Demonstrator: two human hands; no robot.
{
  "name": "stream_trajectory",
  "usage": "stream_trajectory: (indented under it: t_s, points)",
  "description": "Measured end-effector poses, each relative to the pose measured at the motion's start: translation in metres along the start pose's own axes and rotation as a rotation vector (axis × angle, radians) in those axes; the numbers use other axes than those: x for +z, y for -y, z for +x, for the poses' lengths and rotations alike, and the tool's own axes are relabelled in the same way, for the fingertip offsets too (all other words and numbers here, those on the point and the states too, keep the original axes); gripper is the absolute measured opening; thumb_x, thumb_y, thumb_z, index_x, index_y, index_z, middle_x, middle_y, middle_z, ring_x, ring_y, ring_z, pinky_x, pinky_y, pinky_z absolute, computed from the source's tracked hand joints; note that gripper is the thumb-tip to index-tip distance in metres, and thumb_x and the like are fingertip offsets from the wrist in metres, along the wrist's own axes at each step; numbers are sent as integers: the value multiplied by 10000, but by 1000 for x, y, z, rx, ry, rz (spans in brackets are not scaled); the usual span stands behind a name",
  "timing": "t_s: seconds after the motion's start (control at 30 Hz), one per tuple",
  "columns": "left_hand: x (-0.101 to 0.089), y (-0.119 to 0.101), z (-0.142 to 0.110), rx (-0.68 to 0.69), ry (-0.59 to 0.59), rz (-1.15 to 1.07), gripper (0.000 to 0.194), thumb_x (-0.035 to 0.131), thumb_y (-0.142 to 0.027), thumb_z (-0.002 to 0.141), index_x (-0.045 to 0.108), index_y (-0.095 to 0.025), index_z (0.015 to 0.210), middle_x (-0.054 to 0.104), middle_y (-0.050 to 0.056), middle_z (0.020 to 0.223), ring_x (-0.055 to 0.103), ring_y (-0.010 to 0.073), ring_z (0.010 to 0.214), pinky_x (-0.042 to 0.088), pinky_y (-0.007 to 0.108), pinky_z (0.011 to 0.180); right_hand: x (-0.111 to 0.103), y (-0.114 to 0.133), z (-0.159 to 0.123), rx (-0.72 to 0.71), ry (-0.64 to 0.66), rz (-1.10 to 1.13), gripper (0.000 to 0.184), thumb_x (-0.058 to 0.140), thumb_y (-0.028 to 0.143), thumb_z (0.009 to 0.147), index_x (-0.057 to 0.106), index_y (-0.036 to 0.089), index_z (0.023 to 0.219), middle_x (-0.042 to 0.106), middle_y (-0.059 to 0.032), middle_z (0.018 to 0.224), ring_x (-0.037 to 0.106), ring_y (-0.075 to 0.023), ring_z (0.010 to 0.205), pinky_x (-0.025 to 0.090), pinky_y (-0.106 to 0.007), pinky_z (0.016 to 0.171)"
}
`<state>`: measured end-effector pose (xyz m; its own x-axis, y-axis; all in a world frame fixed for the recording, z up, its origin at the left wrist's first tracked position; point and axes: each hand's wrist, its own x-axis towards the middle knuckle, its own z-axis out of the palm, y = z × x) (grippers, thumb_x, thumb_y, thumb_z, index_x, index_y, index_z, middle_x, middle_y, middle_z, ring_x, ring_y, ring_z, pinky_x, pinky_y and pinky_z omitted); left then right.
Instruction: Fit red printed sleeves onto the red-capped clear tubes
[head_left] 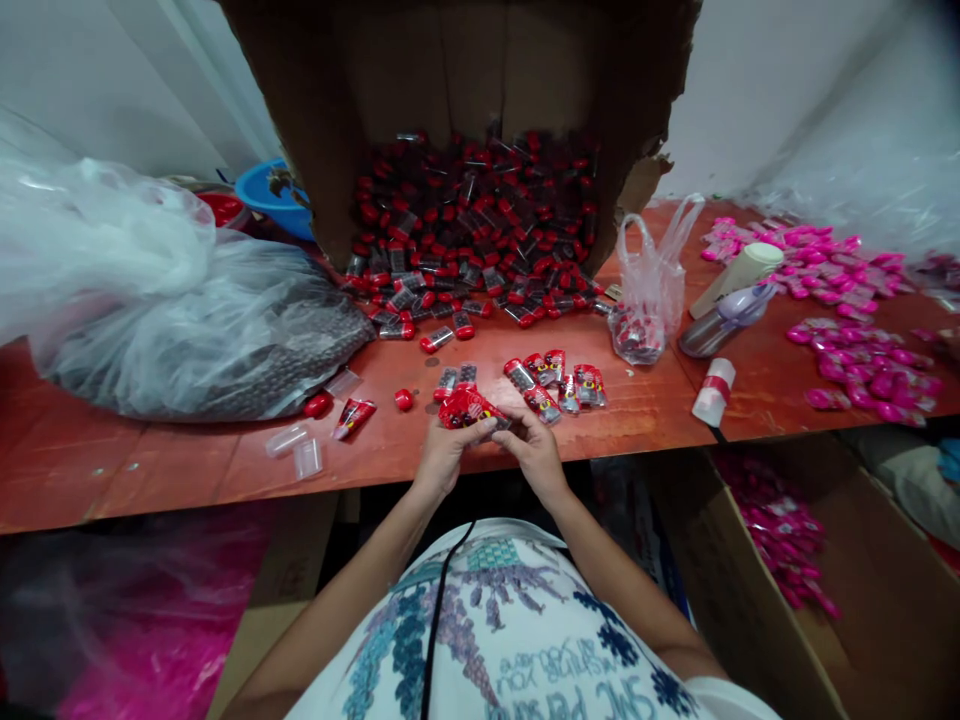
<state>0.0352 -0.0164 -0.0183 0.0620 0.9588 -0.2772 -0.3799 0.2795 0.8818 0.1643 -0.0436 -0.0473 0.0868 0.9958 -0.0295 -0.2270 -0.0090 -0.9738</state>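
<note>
My left hand (444,452) and my right hand (535,448) meet at the table's front edge, both closed on a red printed plastic wrapper (466,407). Whether a container sits inside the wrapper is hidden. Just behind it lie two small clear containers of dark beads (447,383). To the right of my hands are several red-wrapped containers (589,385). Off to the left rest a single red cap (403,400), a flattened red wrapper (353,418) and some clear capless containers (307,459).
A tipped cardboard box (645,185) spills red-capped containers (465,230) onto the red table (225,450). A big plastic bag of dark beads (202,330) bulges at left. Bottles (720,315), a small plastic bag (641,330) and pink items (862,370) stand or lie at right.
</note>
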Motion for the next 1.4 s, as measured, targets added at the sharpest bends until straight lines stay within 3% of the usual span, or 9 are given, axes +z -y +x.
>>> stream_trajectory:
  t_s: [0.23,0.37,0.43,0.5,0.7,0.83,1.03,1.27,1.4]
  points:
    - [-4,10,6,-110,34,-118,250,788,-160,591,689,-127,818,706,47,810,647,157,693,542,269,650,-12,-9,9,-23,-80,-142,327,727,344,675,625,199,951,623,10,777,565,-142,670,490,-263,633]
    - [-12,11,12,-216,-27,-307,218,714,-144,667,679,-130,882,711,83,931,674,216,785,572,384,707,-52,4,22,-149,-338,-439,367,625,394,765,612,191,1071,606,-45,966,572,-162,778,489,-316,741]
    - [-16,12,14,-219,-62,-332,185,698,-109,667,672,-120,850,712,78,862,678,215,758,574,392,704,-67,10,28,-244,-505,-656,406,619,391,770,605,203,1129,539,-78,1101,558,-185,886,462,-357,838]
    - [-17,13,14,-198,-110,-314,171,715,-93,645,662,-113,806,704,61,767,674,198,703,574,364,673,-66,12,30,-313,-540,-781,400,598,380,793,601,218,1158,497,-92,1150,535,-204,975,441,-368,877]
    - [-20,20,11,-113,-209,-265,306,824,-116,498,673,-115,764,698,26,690,637,139,579,518,236,554,-2,-6,17,-237,44,-546,282,592,332,807,628,222,1064,623,-37,925,582,-163,777,484,-286,727]
    - [-32,21,6,-66,-171,-264,282,827,-154,519,687,-113,760,697,30,686,633,127,577,508,237,592,23,-15,17,-192,152,-466,273,514,278,851,605,241,1105,658,-21,919,610,-173,845,482,-290,777]
    - [-50,12,4,-19,-178,-336,274,796,-140,568,701,-125,824,719,45,772,663,141,663,522,248,651,28,-16,36,-287,315,-707,348,475,236,878,559,280,1213,684,-17,954,633,-181,835,481,-292,765]
    - [-65,1,15,-71,-358,-465,196,754,-43,590,669,-88,760,691,39,693,655,147,610,548,267,610,17,-16,93,-535,402,-1210,516,377,17,840,519,223,1292,516,-77,1348,449,-235,1210,340,-406,1030]
    - [-68,-6,17,-173,-374,-565,111,686,-30,691,660,-108,765,686,38,695,649,134,599,554,267,607,9,-18,95,-578,506,-1323,373,446,119,891,564,224,1229,573,-99,1236,471,-243,1142,370,-394,989]
